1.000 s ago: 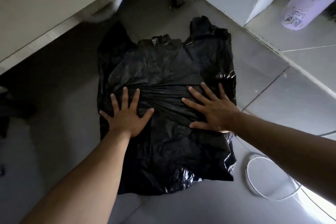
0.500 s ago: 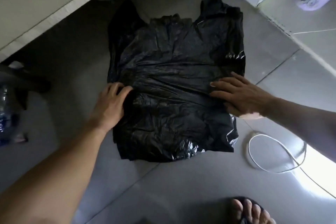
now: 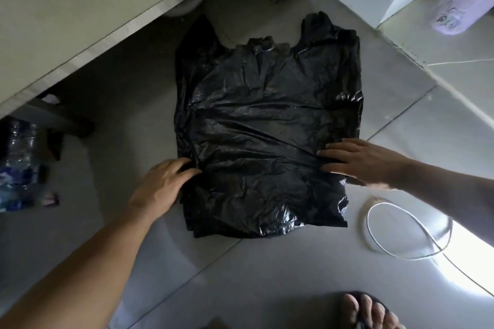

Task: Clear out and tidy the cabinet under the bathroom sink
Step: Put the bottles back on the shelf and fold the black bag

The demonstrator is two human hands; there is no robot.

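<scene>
On a grey tiled bathroom floor [image 3: 294, 275] beside the cabinet, a black plastic bag [image 3: 267, 125] lies spread flat, the left hand [image 3: 160, 184] and right hand [image 3: 363, 160] pressing its side edges, fingers extended, apparently smoothing it for folding.

One black plastic bag [image 3: 267, 125] lies flat on the tiled floor [image 3: 267, 275], with two handle loops at its far end. Two hands are in view, a left hand [image 3: 160, 184] and a right hand [image 3: 366, 160]. One thin white cord [image 3: 379, 246] forms one loop. One clear plastic bottle [image 3: 18, 163] lies at the left edge. One lilac container [image 3: 459, 8] sits top right. One foot in a sandal [image 3: 371, 312] shows below.
</scene>
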